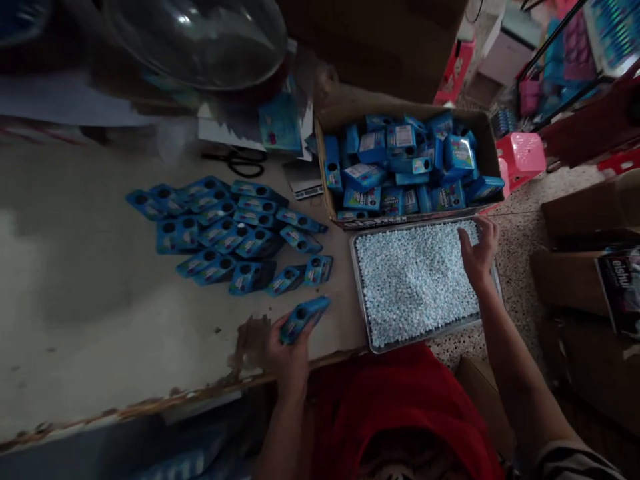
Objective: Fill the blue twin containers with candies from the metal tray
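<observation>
My left hand [289, 350] is closed around a small blue printed box [305, 319] with a dark round hole in its top, held over the table's front edge. Beyond it, several similar blue boxes [217, 230] stand grouped on the table, their dark holes facing up. My right hand [481, 257] is over the right side of a clear tray [367, 323], near its far right corner. Its thumb and fingers are apart and no object shows between them. Small pale blue and white pellets [417, 283] fill the tray.
Behind the tray, a cardboard carton [425, 219] holds a heap of blue boxes. Scissors [240, 162] lie on the worn table [100, 333], near a large clear bowl-like container [200, 40]. Brown cartons [567, 283] and a pink stool [523, 157] stand on the floor at right.
</observation>
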Motion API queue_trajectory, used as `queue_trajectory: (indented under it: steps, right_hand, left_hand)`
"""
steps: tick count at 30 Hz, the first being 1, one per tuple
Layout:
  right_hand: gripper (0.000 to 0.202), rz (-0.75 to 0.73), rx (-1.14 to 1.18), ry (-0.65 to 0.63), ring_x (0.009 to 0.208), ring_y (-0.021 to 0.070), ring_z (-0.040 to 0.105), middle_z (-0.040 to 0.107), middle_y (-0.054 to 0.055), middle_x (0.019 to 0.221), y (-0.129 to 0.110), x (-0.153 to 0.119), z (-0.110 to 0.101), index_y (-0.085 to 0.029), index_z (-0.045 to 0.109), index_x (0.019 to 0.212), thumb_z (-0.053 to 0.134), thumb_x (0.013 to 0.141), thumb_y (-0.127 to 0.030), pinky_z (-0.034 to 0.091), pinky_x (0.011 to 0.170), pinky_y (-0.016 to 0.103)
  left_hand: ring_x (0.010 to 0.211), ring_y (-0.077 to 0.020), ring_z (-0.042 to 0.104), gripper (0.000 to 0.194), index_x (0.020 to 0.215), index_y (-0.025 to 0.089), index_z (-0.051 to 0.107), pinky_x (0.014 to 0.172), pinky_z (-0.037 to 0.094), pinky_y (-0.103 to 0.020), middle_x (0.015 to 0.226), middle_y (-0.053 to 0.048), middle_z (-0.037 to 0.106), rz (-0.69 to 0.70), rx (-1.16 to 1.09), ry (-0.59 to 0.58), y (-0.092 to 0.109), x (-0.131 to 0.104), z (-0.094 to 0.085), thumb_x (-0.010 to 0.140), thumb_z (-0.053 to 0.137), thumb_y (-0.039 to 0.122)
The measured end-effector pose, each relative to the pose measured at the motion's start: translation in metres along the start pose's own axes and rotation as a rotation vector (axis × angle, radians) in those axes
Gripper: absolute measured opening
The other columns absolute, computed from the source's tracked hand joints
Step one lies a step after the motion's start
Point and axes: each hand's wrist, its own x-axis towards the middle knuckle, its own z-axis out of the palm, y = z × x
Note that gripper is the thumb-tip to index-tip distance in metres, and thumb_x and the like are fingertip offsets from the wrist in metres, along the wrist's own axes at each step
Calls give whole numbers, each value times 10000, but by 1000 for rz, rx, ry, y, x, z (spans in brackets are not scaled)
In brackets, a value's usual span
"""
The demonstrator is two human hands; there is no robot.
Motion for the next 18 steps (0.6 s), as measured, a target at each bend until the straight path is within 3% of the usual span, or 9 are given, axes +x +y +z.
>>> queue_trajectory:
  steps: [3,5,7,9,11,13,14,16,18]
  right_hand:
    - [307,-125,-80,-105,1255,323,602,670,130,1297,-14,65,30,-253,663,1284,656,991,-343,510,1133,575]
    - [402,-214,-139,-225,1307,342,562,645,148,1388,-25,106,65,-235,643,1364,653,965,-279,484,1155,591]
    - [493,-281,-207,-338,1357,375,514,618,164,1458,-35,140,102,-209,616,1424,680,937,-251,450,1171,632]
    - [447,-332,-260,-442,1370,391,492,653,153,1399,-46,164,124,-196,635,1392,668,946,-215,408,1179,672]
    - [369,-396,-272,-501,1381,383,482,684,123,1319,-63,168,122,-209,659,1348,612,984,-163,361,1202,684]
    - [363,-471,-241,-522,1396,363,473,684,100,1315,-87,148,99,-245,668,1347,564,1019,-129,335,1222,656]
    - [367,-505,-212,-541,1391,354,477,681,93,1324,-101,130,84,-266,671,1353,558,1032,-128,344,1219,631]
    - [349,-561,-134,-642,1320,338,521,696,89,1286,-126,85,55,-293,688,1340,585,1041,-145,403,1172,573]
    - [304,-589,-9,-783,1210,314,570,722,92,1201,-137,35,37,-284,699,1327,612,1053,-187,470,1101,527]
  left_hand:
    - [1105,-360,682,606,1063,198,681,1146,515,-699,1053,-49,690,30,26,189,-27,28,-10,614,876,556]
    - [1154,-391,677,586,1047,202,689,1152,504,-700,1067,-71,692,94,81,182,-36,42,-13,617,856,563]
    - [1210,-424,664,674,1155,210,700,1149,497,-716,1132,-97,700,153,157,161,-36,45,-20,613,877,570]
    - [1272,-458,642,792,1301,207,685,1158,478,-740,1221,-147,702,258,250,185,-24,39,-28,636,922,566]
    - [1291,-452,647,730,1354,209,684,1171,479,-723,1270,-190,704,473,308,186,3,31,-32,730,930,500]
    - [1280,-404,675,596,1360,236,694,1196,495,-654,1297,-191,715,739,295,83,49,27,-24,821,904,381]
    - [1292,-379,680,600,1395,254,681,1213,498,-611,1335,-181,712,845,261,8,77,27,-12,839,896,329]
    - [1433,-389,609,858,1578,229,545,1269,463,-570,1508,-202,635,963,181,-151,133,28,22,815,923,333]
    - [1481,-400,581,970,1651,207,451,1263,476,-544,1593,-195,588,1009,159,-430,174,25,62,810,909,363]
